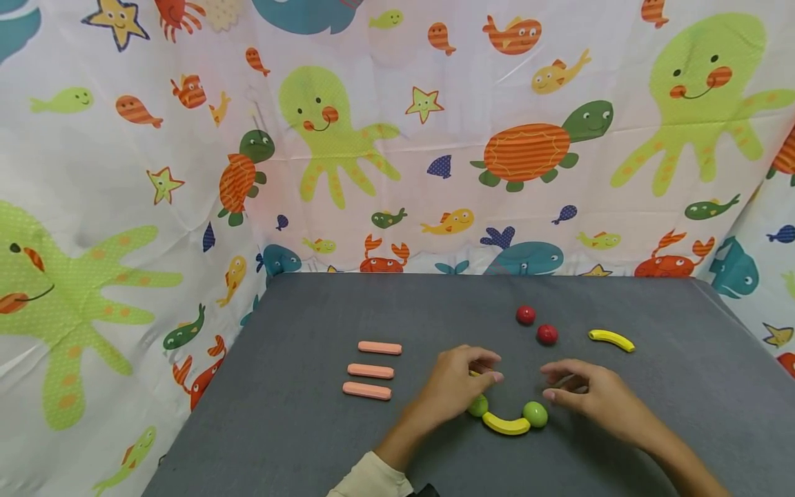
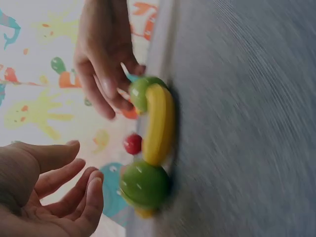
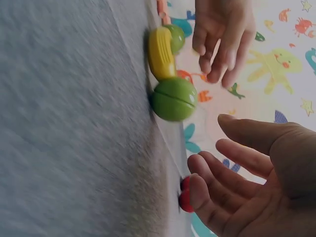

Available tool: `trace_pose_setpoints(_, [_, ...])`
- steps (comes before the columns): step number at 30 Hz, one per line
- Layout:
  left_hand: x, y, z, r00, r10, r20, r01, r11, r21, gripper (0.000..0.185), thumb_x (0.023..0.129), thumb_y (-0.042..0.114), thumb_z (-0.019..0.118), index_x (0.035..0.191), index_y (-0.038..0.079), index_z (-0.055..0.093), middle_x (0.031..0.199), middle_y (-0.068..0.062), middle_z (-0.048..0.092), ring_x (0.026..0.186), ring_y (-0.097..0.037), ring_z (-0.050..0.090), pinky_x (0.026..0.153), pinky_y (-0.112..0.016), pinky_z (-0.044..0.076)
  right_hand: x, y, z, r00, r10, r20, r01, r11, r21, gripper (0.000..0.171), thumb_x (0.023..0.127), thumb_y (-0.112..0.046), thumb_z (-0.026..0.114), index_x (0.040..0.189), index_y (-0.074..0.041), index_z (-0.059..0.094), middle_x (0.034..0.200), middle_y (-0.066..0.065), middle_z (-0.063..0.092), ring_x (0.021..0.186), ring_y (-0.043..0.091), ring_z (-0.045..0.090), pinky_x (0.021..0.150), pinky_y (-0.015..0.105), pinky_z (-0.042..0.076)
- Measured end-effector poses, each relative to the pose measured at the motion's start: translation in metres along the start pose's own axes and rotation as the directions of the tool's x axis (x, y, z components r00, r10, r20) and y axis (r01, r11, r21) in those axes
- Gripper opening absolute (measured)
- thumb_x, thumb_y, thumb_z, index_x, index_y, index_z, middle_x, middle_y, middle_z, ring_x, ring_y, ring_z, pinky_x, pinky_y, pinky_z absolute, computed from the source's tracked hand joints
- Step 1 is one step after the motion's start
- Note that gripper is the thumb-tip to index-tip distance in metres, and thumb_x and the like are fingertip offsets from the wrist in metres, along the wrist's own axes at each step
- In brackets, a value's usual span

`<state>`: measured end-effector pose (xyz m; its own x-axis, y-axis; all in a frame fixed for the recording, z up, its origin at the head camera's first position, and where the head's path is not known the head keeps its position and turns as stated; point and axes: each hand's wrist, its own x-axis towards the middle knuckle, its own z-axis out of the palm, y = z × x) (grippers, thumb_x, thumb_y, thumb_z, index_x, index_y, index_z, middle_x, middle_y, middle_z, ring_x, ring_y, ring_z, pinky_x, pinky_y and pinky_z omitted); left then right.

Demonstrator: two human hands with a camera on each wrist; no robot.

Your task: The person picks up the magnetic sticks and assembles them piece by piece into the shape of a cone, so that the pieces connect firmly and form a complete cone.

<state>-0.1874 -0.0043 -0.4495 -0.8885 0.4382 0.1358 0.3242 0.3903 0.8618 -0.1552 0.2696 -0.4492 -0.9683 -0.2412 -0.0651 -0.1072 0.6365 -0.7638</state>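
A curved yellow piece like a toy banana lies between two green balls on the grey table, its ends against them. My left hand hovers over the left green ball and partly hides it. Another bit of yellow peeks out beneath those fingers. To the right of the other green ball is my right hand, fingers loosely bent and apart from it. Both wrist views show relaxed fingers with nothing in them. A seam runs round the green ball in the right wrist view.
Three pink sticks lie in a column on the left of the table. Two red balls sit farther back, with a second yellow curved piece to their right. A sea-animal cloth hangs behind and at the sides.
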Motion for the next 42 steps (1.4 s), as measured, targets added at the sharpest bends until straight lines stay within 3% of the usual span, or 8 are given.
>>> trace_pose_setpoints(6, [-0.008, 0.016, 0.006, 0.997, -0.031, 0.072, 0.035, 0.997, -0.062, 0.026, 0.098, 0.024, 0.08, 0.123, 0.016, 0.078, 0.115, 0.006, 0.075, 0.095, 0.004, 0.067, 0.082, -0.018, 0.055, 0.01, 0.0, -0.013, 0.994, -0.03, -0.105, 0.023, 0.998, -0.066, 0.046, 0.097, -0.031, 0.08, 0.135, -0.007, 0.069, 0.118, 0.009, 0.075, 0.099, 0.022, 0.071, 0.073, 0.026, 0.058])
trace_pose_setpoints(16, [-0.009, 0.016, 0.029, 0.982, -0.043, 0.186, 0.043, 0.999, 0.004, 0.034, 0.095, 0.021, 0.083, 0.127, 0.011, 0.076, 0.116, 0.005, 0.077, 0.094, 0.006, 0.066, 0.083, -0.015, 0.054, 0.023, 0.01, -0.026, 0.966, -0.059, -0.25, 0.022, 0.989, -0.147, 0.044, 0.099, -0.027, 0.078, 0.135, -0.005, 0.068, 0.117, 0.015, 0.074, 0.103, 0.033, 0.071, 0.074, 0.029, 0.055])
trace_pose_setpoints(19, [-0.007, 0.015, 0.035, 0.975, -0.052, 0.217, 0.046, 0.998, 0.03, 0.036, 0.094, 0.021, 0.084, 0.127, 0.011, 0.076, 0.113, 0.007, 0.076, 0.094, 0.005, 0.065, 0.083, -0.014, 0.053, 0.026, 0.018, -0.028, 0.957, -0.069, -0.283, 0.016, 0.982, -0.187, 0.044, 0.099, -0.024, 0.078, 0.136, -0.003, 0.067, 0.116, 0.017, 0.074, 0.103, 0.036, 0.071, 0.075, 0.034, 0.056])
trace_pose_setpoints(23, [-0.006, 0.013, 0.041, 0.968, -0.056, 0.244, 0.05, 0.998, 0.033, 0.037, 0.093, 0.018, 0.084, 0.127, 0.01, 0.076, 0.11, 0.01, 0.075, 0.094, 0.005, 0.065, 0.083, -0.014, 0.053, 0.029, 0.03, -0.032, 0.942, -0.083, -0.326, 0.007, 0.974, -0.228, 0.045, 0.097, -0.018, 0.079, 0.136, 0.001, 0.065, 0.119, 0.025, 0.071, 0.104, 0.041, 0.07, 0.079, 0.05, 0.06])
trace_pose_setpoints(28, [-0.005, 0.013, 0.046, 0.966, -0.027, 0.257, 0.013, 0.998, 0.054, 0.036, 0.092, 0.018, 0.085, 0.126, 0.009, 0.076, 0.107, 0.012, 0.074, 0.091, 0.007, 0.062, 0.081, -0.012, 0.051, 0.03, 0.044, -0.038, 0.926, -0.091, -0.366, 0.001, 0.971, -0.24, 0.046, 0.098, -0.017, 0.078, 0.136, 0.003, 0.063, 0.124, 0.031, 0.068, 0.11, 0.048, 0.066, 0.088, 0.065, 0.054])
trace_pose_setpoints(33, [-0.004, 0.01, 0.05, 0.968, 0.037, 0.246, -0.062, 0.994, 0.095, 0.034, 0.092, 0.018, 0.085, 0.124, 0.008, 0.077, 0.104, 0.012, 0.074, 0.087, 0.009, 0.06, 0.078, -0.009, 0.049, 0.03, 0.057, -0.045, 0.921, -0.08, -0.381, -0.014, 0.972, -0.236, 0.047, 0.1, -0.021, 0.076, 0.138, 0.004, 0.062, 0.127, 0.034, 0.065, 0.114, 0.05, 0.06, 0.09, 0.068, 0.049])
trace_pose_setpoints(42, [-0.005, 0.01, 0.052, 0.972, 0.033, 0.233, -0.058, 0.993, 0.102, 0.034, 0.092, 0.017, 0.085, 0.124, 0.008, 0.078, 0.107, 0.011, 0.075, 0.089, 0.01, 0.06, 0.079, -0.009, 0.049, 0.028, 0.072, -0.053, 0.938, -0.025, -0.346, -0.07, 0.963, -0.259, 0.052, 0.101, -0.023, 0.073, 0.14, 0.008, 0.058, 0.134, 0.041, 0.058, 0.121, 0.058, 0.05, 0.094, 0.076, 0.038])
